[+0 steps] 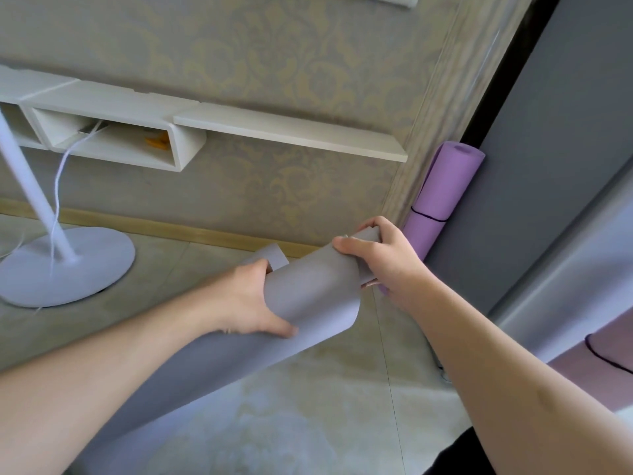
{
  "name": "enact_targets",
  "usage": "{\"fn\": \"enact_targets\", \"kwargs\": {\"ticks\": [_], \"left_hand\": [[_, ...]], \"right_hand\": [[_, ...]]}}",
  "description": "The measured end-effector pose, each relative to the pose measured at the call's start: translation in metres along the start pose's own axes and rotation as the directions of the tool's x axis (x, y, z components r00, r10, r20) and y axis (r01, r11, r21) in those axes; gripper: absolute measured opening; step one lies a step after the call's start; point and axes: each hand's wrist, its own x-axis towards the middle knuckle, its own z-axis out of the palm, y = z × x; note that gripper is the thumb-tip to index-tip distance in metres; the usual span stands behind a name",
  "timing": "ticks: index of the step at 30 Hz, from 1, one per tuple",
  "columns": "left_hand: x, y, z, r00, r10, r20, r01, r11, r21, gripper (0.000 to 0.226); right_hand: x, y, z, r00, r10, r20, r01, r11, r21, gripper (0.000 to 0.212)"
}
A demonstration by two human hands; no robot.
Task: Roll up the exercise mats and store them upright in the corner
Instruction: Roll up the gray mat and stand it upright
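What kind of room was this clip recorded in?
Probably a room in a home: patterned wallpaper, a white wall shelf, and a floor-lamp base on the tiled floor.

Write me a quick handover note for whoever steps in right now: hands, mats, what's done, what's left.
Left hand: grips the grey mat around the middle of the roll.
Right hand: grips the same mat at its far end, near the corner.
Grey mat: loosely rolled, outer flap not tight, held tilted above the floor.
Purple mat: rolled, banded, standing upright in the corner.
Done: one mat stored.
Left: tighten the grey roll and stand it beside the purple one. Another purple mat shows at the right edge; its state is unclear.
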Motion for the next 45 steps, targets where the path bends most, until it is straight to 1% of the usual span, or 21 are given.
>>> {"fn": "enact_targets", "kwargs": {"ticks": [2,4,7,8,11,15,18,20,22,25,26,29,32,34,36,38,41,42,44,45], "left_hand": [[-0.001,0.004,0.003,1.000,-0.003,-0.004,0.004,1.000,0.020,0.083],[-0.005,0.006,0.002,1.000,-0.016,-0.007,0.017,0.997,0.071,0.073],[-0.010,0.008,0.000,0.997,-0.014,-0.076,0.027,0.985,0.168,0.066],[-0.010,0.009,0.000,0.994,-0.011,-0.113,0.032,0.981,0.193,0.065],[-0.007,0.010,0.001,0.978,0.029,-0.207,0.035,0.954,0.297,0.064],[-0.007,0.006,0.003,0.968,0.073,-0.241,0.020,0.933,0.361,0.063],[-0.008,0.000,0.001,0.964,0.080,-0.255,0.021,0.928,0.372,0.063],[-0.009,-0.006,-0.002,0.967,0.078,-0.242,0.009,0.941,0.338,0.065],[-0.013,-0.008,-0.005,0.973,0.079,-0.217,-0.013,0.956,0.292,0.064],[-0.018,-0.002,-0.005,0.983,0.068,-0.169,-0.021,0.964,0.265,0.063],[-0.019,0.001,-0.003,0.985,0.067,-0.159,-0.025,0.966,0.257,0.064],[-0.020,0.008,0.000,0.984,0.069,-0.164,-0.028,0.971,0.239,0.065],[-0.018,0.011,0.000,0.977,0.097,-0.191,-0.036,0.953,0.301,0.067],[-0.016,0.012,0.002,0.968,0.138,-0.212,-0.048,0.924,0.381,0.065],[-0.015,0.012,0.004,0.958,0.166,-0.235,-0.053,0.905,0.423,0.064],[-0.015,0.011,0.005,0.953,0.163,-0.254,-0.035,0.895,0.444,0.063],[-0.018,0.009,0.003,0.955,0.156,-0.253,-0.026,0.891,0.454,0.064],[-0.018,0.006,0.001,0.957,0.154,-0.247,-0.029,0.896,0.444,0.064],[-0.020,0.003,-0.003,0.963,0.140,-0.231,-0.035,0.914,0.405,0.064],[-0.021,0.003,-0.004,0.966,0.134,-0.222,-0.038,0.919,0.391,0.063]], "right_hand": [[-0.001,0.002,0.002,1.000,0.011,-0.016,-0.011,1.000,-0.022,0.052],[-0.001,0.004,0.006,0.999,0.025,-0.025,-0.026,0.998,-0.054,0.048],[-0.002,0.004,0.014,0.998,0.051,-0.026,-0.052,0.998,-0.046,0.064],[-0.003,0.003,0.017,0.998,0.064,-0.021,-0.065,0.997,-0.038,0.066],[-0.009,0.004,0.030,0.996,0.087,0.016,-0.087,0.996,-0.002,0.051],[-0.013,0.000,0.038,0.989,0.136,0.062,-0.138,0.990,0.025,0.045],[-0.017,-0.001,0.037,0.978,0.158,0.136,-0.170,0.983,0.076,0.041],[-0.019,0.000,0.037,0.971,0.153,0.186,-0.177,0.977,0.117,0.040],[-0.018,0.002,0.036,0.968,0.138,0.209,-0.162,0.982,0.100,0.041],[-0.012,0.003,0.029,0.977,0.101,0.189,-0.101,0.995,-0.009,0.053],[-0.011,0.002,0.028,0.981,0.081,0.176,-0.079,0.997,-0.019,0.052],[-0.007,0.001,0.026,0.987,0.062,0.148,-0.071,0.996,0.056,0.044],[-0.012,0.002,0.035,0.976,0.122,0.178,-0.146,0.981,0.128,0.035],[-0.015,0.004,0.044,0.969,0.180,0.170,-0.208,0.965,0.163,0.036],[-0.018,0.002,0.051,0.967,0.203,0.152,-0.228,0.958,0.173,0.036],[-0.018,0.000,0.056,0.967,0.208,0.145,-0.230,0.960,0.157,0.036],[-0.019,-0.003,0.054,0.965,0.199,0.172,-0.225,0.963,0.146,0.044],[-0.018,-0.004,0.051,0.959,0.199,0.200,-0.236,0.954,0.186,0.053],[-0.014,-0.004,0.044,0.936,0.211,0.283,-0.294,0.910,0.294,0.077],[-0.013,-0.003,0.042,0.927,0.227,0.299,-0.320,0.893,0.315,0.084]]}}
